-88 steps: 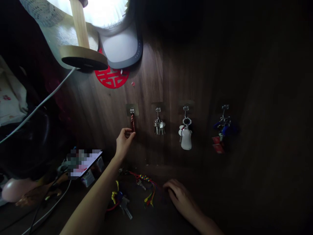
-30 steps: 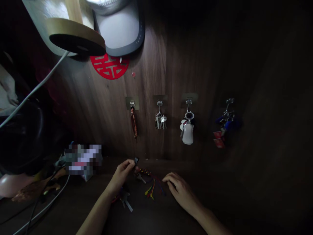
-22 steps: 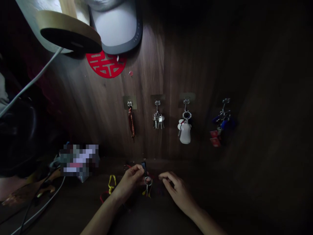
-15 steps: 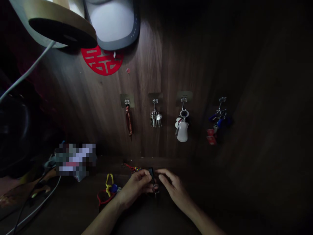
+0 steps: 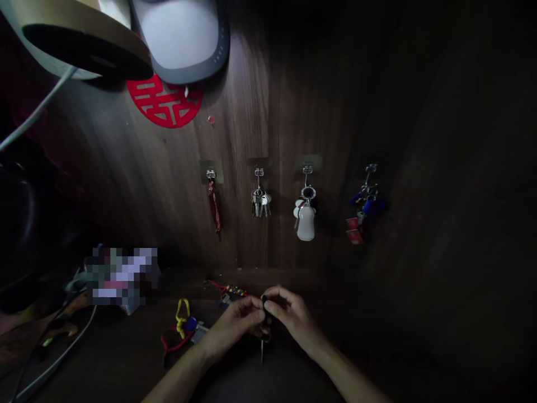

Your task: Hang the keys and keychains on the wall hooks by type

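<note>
Between my two hands is a keychain with a small black strap or fob (image 5: 264,302), a ring, and a key (image 5: 262,352) hanging below it. My left hand (image 5: 239,322) is closed around its middle, fingers pressed together. My right hand (image 5: 291,313) pinches the top of the black piece between thumb and fingers. Much of the black piece is hidden behind the fingertips. Just left of my left forearm lie keys on a yellow cord loop (image 5: 182,319) with a blue tag (image 5: 191,324) and red cord. A beaded keychain (image 5: 235,290) with a red string rests behind my left hand.
On the wooden wall, hooks carry a brown braided cord (image 5: 215,210), a key bunch (image 5: 260,202), a white fob (image 5: 306,224) and blue-and-red tagged keys (image 5: 371,207). A lamp (image 5: 84,39) overhangs at upper left. A blurred box (image 5: 123,280) and a cable (image 5: 69,364) lie left.
My right hand has closed from open fingers beside the keychain onto the top of its black piece. My left hand still holds it. The whole view has shifted slightly.
</note>
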The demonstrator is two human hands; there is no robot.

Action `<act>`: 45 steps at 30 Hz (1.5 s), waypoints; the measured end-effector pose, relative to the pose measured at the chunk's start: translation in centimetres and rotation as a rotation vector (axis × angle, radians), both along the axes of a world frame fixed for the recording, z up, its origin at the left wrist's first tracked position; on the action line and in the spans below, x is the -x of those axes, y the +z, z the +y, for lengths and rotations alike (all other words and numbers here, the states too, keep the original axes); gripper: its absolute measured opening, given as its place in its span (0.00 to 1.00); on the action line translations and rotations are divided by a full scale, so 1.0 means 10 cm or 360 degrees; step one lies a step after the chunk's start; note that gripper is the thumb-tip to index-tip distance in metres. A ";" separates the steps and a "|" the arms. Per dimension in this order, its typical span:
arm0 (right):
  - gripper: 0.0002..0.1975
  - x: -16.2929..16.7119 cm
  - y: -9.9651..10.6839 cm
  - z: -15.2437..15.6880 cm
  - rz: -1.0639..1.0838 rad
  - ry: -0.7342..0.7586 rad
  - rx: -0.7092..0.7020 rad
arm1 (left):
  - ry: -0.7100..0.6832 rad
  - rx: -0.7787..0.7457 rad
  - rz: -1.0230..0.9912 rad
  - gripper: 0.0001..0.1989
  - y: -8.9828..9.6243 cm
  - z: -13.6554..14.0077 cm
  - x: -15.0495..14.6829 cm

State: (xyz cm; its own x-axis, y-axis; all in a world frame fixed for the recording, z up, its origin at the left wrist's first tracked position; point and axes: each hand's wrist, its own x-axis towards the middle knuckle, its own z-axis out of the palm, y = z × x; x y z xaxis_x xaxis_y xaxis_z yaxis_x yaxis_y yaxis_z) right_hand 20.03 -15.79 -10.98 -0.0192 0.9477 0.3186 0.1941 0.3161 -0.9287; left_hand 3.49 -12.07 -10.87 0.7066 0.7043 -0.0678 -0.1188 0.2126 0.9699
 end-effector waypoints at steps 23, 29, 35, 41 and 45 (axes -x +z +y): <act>0.19 0.05 -0.07 -0.02 0.0162 0.0165 0.0264 | 0.0457 0.0587 -0.0480 0.05 0.20 0.09 0.11; 0.19 0.02 -0.08 -0.02 0.0052 0.0137 0.0206 | 0.0579 0.0502 -0.0499 0.03 0.27 0.17 0.19; 0.18 0.01 -0.11 0.01 0.0025 0.0118 0.0220 | 0.0732 0.0215 -0.0446 0.07 0.53 0.36 0.37; 0.16 0.02 -0.13 0.01 -0.0149 0.0097 0.0169 | 0.0939 -0.0173 -0.0463 0.13 0.98 0.59 0.52; 0.16 0.02 -0.11 0.00 -0.0278 0.0073 0.0174 | 0.1065 -0.0442 -0.0461 0.15 1.27 0.70 0.52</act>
